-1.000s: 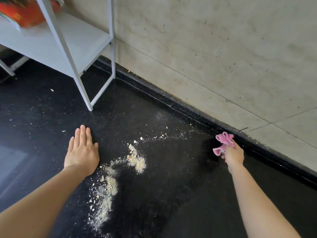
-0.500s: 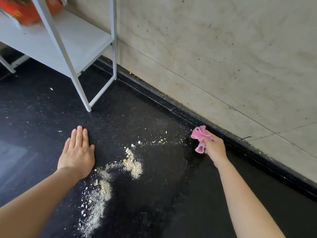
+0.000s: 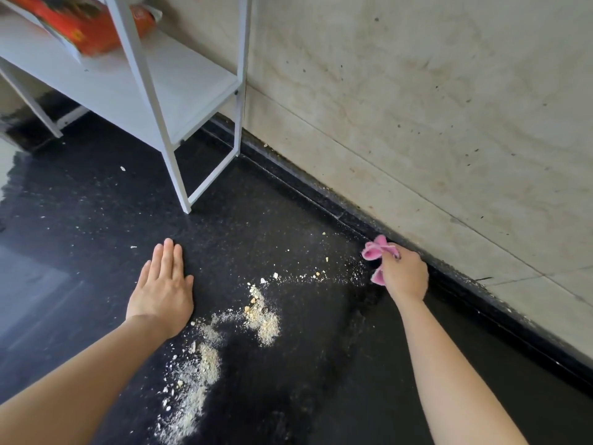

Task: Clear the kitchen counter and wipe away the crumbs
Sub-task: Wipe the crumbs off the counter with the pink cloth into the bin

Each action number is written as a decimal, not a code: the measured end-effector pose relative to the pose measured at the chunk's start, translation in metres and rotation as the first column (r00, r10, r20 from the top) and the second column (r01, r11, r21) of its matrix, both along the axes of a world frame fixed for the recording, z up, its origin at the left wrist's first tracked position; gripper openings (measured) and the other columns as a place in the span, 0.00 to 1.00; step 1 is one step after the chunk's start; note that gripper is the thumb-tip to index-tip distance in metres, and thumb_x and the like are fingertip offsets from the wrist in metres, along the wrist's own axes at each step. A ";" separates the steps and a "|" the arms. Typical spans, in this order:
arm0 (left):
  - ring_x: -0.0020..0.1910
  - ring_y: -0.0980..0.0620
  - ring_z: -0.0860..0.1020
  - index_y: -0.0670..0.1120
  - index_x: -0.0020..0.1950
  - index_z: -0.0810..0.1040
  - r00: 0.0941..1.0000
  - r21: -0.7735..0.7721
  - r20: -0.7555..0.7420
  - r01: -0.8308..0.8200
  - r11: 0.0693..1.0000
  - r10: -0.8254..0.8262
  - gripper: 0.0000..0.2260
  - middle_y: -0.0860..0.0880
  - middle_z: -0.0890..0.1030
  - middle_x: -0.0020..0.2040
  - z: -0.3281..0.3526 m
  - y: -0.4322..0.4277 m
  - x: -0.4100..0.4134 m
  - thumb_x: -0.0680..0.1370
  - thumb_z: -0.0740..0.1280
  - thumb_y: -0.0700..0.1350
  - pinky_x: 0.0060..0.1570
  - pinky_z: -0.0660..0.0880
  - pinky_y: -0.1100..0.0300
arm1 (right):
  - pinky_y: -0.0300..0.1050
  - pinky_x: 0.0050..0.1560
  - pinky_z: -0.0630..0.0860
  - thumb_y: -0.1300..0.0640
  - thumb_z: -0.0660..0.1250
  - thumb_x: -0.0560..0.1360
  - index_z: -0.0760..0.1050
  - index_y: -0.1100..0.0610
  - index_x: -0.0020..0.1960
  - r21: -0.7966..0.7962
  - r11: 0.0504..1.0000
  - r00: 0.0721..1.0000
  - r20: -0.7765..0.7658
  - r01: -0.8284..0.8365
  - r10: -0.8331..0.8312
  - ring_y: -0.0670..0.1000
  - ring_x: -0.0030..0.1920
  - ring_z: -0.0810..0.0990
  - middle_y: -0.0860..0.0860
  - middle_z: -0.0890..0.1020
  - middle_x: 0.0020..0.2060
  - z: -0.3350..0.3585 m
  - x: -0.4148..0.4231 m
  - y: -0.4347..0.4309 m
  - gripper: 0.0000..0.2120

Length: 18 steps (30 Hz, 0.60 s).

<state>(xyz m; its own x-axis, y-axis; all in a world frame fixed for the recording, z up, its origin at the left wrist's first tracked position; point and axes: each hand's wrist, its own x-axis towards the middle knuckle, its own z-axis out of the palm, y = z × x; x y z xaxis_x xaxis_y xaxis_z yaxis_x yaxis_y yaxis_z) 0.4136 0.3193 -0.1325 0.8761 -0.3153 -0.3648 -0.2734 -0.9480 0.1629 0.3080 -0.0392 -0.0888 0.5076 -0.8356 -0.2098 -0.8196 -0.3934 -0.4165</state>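
Note:
Pale crumbs lie in piles on the black speckled counter, with a second streak of crumbs nearer to me and a thin trail reaching right toward the wall. My right hand grips a bunched pink cloth and presses it on the counter close to the black back ledge. My left hand rests flat on the counter, fingers straight and together, just left of the crumb piles.
A white metal shelf rack stands on the counter at the back left, one leg just beyond my left hand. An orange packet lies on its shelf. A stained beige tiled wall runs along the right.
My right hand slid the pink cloth leftward along the back ledge toward the crumb trail. The left hand stayed flat in place.

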 end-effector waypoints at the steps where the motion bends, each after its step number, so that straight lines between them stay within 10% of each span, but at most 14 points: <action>1: 0.75 0.48 0.36 0.41 0.75 0.35 1.000 0.000 0.000 -0.004 1.000 0.004 0.26 0.45 0.35 0.76 0.000 0.000 0.000 0.81 0.41 0.50 0.74 0.40 0.54 | 0.38 0.28 0.65 0.54 0.56 0.77 0.77 0.48 0.37 -0.041 0.999 1.000 -0.026 0.016 -0.017 0.50 0.31 0.78 0.47 0.78 0.20 -0.004 0.001 0.001 0.14; 4: 0.75 0.48 0.35 0.41 0.74 0.34 1.000 0.008 0.001 -0.003 1.000 0.003 0.26 0.44 0.34 0.76 -0.001 -0.001 0.000 0.81 0.41 0.50 0.74 0.40 0.55 | 0.41 0.31 0.68 0.62 0.54 0.75 0.77 0.48 0.54 0.066 0.992 0.992 -0.054 -0.110 0.114 0.54 0.36 0.79 0.52 0.82 0.31 -0.013 0.011 0.013 0.17; 7: 0.75 0.48 0.35 0.41 0.74 0.32 1.000 0.016 -0.005 -0.003 1.000 0.003 0.26 0.44 0.33 0.76 0.001 0.001 0.001 0.81 0.40 0.50 0.74 0.39 0.55 | 0.40 0.34 0.74 0.62 0.57 0.72 0.79 0.39 0.46 0.204 0.958 0.978 0.006 -0.204 0.207 0.48 0.31 0.82 0.47 0.82 0.27 -0.005 0.026 0.012 0.20; 10: 0.75 0.48 0.34 0.41 0.73 0.31 1.000 0.018 -0.004 0.004 1.000 -0.003 0.26 0.44 0.33 0.76 0.001 0.000 0.000 0.81 0.40 0.50 0.74 0.39 0.55 | 0.40 0.30 0.71 0.61 0.57 0.73 0.79 0.49 0.35 0.013 0.983 0.982 -0.045 -0.182 0.182 0.50 0.31 0.80 0.46 0.78 0.22 -0.002 0.036 0.007 0.15; 12: 0.75 0.48 0.34 0.41 0.72 0.30 1.000 0.021 -0.006 0.006 1.000 -0.006 0.25 0.44 0.33 0.76 0.002 -0.001 0.001 0.81 0.40 0.50 0.74 0.39 0.55 | 0.44 0.34 0.72 0.64 0.55 0.74 0.79 0.53 0.48 -0.032 0.961 0.954 -0.132 -0.274 0.268 0.56 0.35 0.79 0.51 0.80 0.29 -0.006 0.040 0.017 0.15; 18: 0.75 0.48 0.35 0.40 0.74 0.33 1.000 0.028 -0.012 0.008 1.000 -0.008 0.26 0.44 0.34 0.76 0.002 0.001 0.001 0.81 0.40 0.50 0.74 0.40 0.54 | 0.28 0.36 0.74 0.61 0.57 0.77 0.70 0.30 0.60 0.440 0.771 0.883 0.137 -0.461 0.449 0.42 0.33 0.83 0.42 0.84 0.32 0.003 0.044 0.052 0.25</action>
